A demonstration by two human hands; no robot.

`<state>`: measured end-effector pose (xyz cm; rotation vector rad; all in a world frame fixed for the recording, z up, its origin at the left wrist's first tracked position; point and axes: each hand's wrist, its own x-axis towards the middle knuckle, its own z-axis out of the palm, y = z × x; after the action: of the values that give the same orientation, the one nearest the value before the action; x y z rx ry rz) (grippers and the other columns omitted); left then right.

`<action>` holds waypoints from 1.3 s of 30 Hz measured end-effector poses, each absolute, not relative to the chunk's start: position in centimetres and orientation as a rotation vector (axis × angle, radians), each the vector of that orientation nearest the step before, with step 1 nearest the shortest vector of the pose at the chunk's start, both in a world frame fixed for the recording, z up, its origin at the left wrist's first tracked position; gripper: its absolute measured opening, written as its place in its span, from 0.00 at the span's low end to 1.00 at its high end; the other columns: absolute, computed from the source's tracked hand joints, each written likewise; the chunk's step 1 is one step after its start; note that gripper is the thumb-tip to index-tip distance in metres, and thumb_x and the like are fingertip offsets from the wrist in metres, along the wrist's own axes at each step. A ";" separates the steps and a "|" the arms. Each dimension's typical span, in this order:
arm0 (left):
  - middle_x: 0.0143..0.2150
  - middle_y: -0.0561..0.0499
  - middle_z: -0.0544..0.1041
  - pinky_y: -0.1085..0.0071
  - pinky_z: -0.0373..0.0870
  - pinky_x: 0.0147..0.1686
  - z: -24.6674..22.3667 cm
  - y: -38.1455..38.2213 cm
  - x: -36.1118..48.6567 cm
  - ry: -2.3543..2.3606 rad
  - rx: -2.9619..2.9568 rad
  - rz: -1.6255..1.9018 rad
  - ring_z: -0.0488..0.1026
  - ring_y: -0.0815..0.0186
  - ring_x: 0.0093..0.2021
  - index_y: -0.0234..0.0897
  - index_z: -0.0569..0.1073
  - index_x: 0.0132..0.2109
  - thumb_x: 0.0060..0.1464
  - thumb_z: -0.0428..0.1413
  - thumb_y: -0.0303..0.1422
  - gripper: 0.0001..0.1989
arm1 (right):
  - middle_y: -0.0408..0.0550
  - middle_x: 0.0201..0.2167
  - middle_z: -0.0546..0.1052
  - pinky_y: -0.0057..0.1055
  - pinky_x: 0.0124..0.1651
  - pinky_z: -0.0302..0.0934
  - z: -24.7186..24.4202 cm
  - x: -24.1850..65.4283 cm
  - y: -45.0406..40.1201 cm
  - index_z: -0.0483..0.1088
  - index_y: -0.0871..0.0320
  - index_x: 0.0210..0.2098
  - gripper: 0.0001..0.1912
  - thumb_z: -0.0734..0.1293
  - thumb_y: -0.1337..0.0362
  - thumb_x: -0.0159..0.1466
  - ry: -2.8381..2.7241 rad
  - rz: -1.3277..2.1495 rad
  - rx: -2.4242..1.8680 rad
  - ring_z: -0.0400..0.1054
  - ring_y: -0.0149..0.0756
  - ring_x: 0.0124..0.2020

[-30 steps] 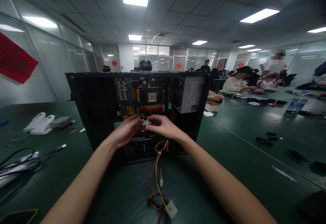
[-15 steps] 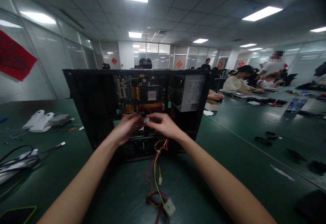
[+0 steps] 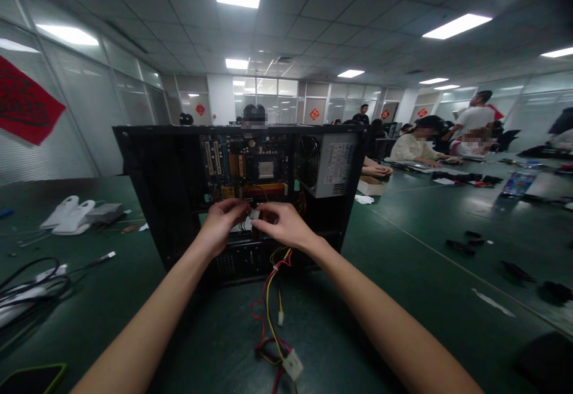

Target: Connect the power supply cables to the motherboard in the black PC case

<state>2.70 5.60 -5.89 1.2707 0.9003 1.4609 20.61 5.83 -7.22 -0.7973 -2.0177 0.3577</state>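
A black computer case (image 3: pixel 152 203) stands open-sided in front of me. Inside it are a motherboard (image 3: pixel 280 161) and, at the upper right, a power supply (image 3: pixel 333 167). Between my hands is a small white cable connector (image 3: pixel 254 214). My right hand (image 3: pixel 283 222) pinches it from the right. The closed fingers of my left hand (image 3: pixel 222 222) are at its left side, on thin wires (image 3: pixel 244 225) that are partly hidden. Red and yellow power cables (image 3: pixel 270 286) hang out over the case's lower edge, ending in a larger white plug (image 3: pixel 293 365) on the table.
White adapters (image 3: pixel 67 215) and a grey box (image 3: pixel 105 212) lie on the green table at left, above tangled black cables (image 3: pixel 31 286). A green-edged phone (image 3: pixel 33 379) is at lower left. To the right are a small carton (image 3: pixel 370 185), a plastic bottle (image 3: pixel 519 182) and seated people.
The white connector has tilted and shifted slightly down and left between my fingers. Both hands keep their pinch near it. The view has moved a little.
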 end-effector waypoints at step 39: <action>0.32 0.50 0.78 0.72 0.68 0.38 -5.3 5.2 2.2 0.796 1.111 1.342 0.74 0.67 0.34 0.33 0.78 0.33 0.34 0.73 0.35 0.18 | 0.42 0.24 0.73 0.27 0.30 0.58 -3.9 21.3 3.1 0.72 0.59 0.28 0.15 0.68 0.55 0.65 -1.959 0.659 -0.689 0.65 0.30 0.27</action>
<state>2.24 5.20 -5.31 1.1115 0.7963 1.3416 21.31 3.13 -3.90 -0.6886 -1.9588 0.6594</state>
